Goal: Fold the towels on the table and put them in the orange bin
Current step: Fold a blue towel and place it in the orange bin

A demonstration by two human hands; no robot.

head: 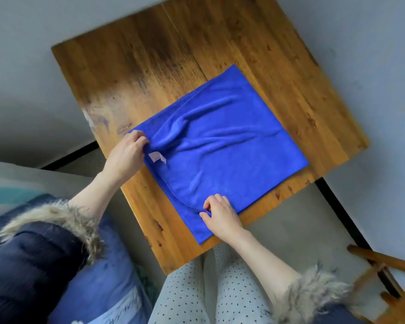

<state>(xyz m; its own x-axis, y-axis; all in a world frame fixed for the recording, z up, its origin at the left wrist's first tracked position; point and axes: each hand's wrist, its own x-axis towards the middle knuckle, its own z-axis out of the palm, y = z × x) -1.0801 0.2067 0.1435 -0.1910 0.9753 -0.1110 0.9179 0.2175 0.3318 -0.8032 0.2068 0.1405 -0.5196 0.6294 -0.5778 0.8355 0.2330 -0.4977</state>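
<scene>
Two hands pinch one blue towel (222, 146) on the table (131, 73). Left grip (126, 154) closes on its edge beside a white tag (157, 157); right grip (220, 215) pinches the near corner, cloth spreading beyond both.

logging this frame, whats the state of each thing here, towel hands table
blue towel: on the table, folded over, wrinkled, white tag showing
left hand: pinches the towel's corner by the tag
right hand: pinches the towel's near edge
wooden table: bears the towel, worn patch
orange bin: not in view
</scene>
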